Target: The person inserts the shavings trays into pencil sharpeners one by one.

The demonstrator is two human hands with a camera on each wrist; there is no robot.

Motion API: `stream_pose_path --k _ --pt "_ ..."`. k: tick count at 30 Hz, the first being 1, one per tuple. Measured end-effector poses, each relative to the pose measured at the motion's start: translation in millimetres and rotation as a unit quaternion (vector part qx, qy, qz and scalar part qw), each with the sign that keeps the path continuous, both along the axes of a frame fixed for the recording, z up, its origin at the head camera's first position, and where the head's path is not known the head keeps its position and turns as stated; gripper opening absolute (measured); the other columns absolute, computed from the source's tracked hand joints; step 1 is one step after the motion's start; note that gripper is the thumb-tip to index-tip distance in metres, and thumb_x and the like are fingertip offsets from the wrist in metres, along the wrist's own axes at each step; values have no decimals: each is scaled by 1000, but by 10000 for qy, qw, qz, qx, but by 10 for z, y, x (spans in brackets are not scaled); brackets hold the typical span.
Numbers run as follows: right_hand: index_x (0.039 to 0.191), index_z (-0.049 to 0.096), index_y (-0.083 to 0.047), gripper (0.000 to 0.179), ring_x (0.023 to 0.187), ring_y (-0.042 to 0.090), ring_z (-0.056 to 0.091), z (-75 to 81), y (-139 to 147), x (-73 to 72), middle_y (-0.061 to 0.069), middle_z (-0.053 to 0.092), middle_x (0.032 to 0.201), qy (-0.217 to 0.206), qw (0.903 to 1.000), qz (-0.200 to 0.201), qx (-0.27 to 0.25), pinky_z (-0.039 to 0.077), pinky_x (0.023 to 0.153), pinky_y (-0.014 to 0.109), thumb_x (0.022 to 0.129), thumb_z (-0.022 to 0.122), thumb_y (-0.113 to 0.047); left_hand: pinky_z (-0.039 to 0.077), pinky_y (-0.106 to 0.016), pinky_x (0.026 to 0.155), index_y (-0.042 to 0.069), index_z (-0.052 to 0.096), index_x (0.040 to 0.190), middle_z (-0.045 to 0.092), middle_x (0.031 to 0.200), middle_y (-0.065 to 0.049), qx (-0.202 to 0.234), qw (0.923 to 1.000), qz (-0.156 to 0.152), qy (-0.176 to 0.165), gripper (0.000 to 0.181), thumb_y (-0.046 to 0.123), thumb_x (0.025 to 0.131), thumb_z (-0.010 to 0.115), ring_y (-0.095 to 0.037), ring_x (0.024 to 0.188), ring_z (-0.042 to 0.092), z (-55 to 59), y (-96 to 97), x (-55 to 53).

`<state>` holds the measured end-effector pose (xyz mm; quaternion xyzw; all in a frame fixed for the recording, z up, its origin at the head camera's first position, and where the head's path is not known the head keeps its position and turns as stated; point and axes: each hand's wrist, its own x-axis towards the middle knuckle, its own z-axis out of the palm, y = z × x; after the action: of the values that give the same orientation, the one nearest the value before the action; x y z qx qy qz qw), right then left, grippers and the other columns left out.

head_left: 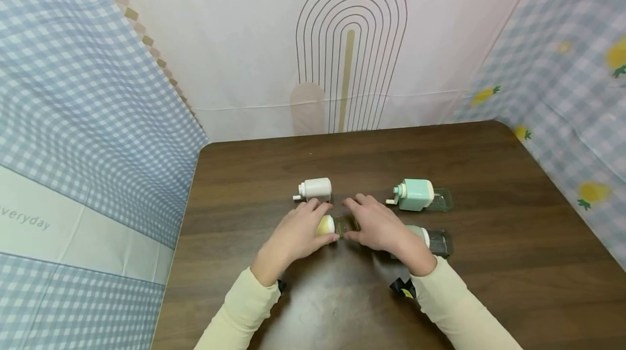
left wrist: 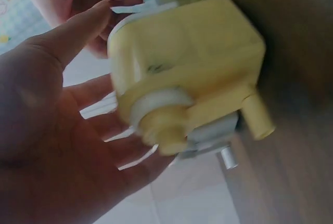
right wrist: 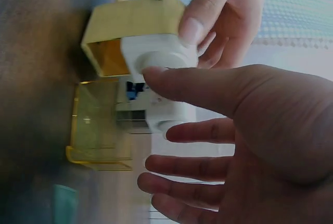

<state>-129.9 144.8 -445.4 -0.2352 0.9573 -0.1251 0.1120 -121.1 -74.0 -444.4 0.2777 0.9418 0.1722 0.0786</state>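
A yellow pencil sharpener (left wrist: 192, 52) with a crank handle and a white front (right wrist: 156, 52) is on the table. My left hand (head_left: 298, 229) holds it, thumb on the near side and fingers behind; in the right wrist view that thumb lies at the edge of the white front. The clear yellowish drawer (right wrist: 99, 125) extends from the sharpener's front side. My right hand (head_left: 376, 225) is around the drawer with fingers spread and fairly straight. Its thumb overlaps the white front in the right wrist view; contact cannot be told.
Behind my left hand stands a white sharpener (head_left: 318, 187). A mint sharpener (head_left: 414, 194) with a clear drawer (head_left: 442, 200) is at the back right. A grey-green sharpener (head_left: 420, 232) with a dark drawer (head_left: 440, 243) sits partly hidden by my right wrist.
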Motion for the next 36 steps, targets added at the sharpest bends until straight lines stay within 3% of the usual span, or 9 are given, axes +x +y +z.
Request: stream_pose_path --k 6,14,23,29,36 --pt "144 59 -3 69 116 38 60 -121 -32 36 18 62 128 77 9998 -180 90 55 90 53 89 89 -32 56 -48 94 14 57 149 62 135 -9 -549 9985 87 -12 72 44 90 86 -31 114 64 -135 75 11" --pt "144 59 -4 67 115 37 60 -202 -59 38 17 61 127 11 9991 -368 233 55 88 53 90 88 -29 58 -47 93 13 54 150 63 138 -9 -706 9974 137 84 75 41 89 87 -31 114 66 -248 115 11" --pt "137 62 -3 57 106 37 62 -290 -72 48 16 62 118 242 9983 -501 192 56 80 52 89 87 -21 58 -44 91 12 58 143 66 135 -9 -633 9975 264 149 68 34 88 90 -31 109 68 -261 123 4" --pt "132 65 -3 51 102 36 64 -312 -72 58 14 63 113 394 9978 -473 258 57 77 53 88 88 -18 58 -44 90 11 59 140 67 131 -9 -559 9979 168 267 67 32 86 92 -31 105 69 -284 99 -9" --pt "131 67 -5 50 103 34 66 -322 -97 85 12 64 114 162 9991 -386 9 58 77 52 89 88 -22 58 -43 87 11 59 135 68 124 -7 -445 9984 120 330 60 35 88 89 -28 101 69 -321 79 -29"
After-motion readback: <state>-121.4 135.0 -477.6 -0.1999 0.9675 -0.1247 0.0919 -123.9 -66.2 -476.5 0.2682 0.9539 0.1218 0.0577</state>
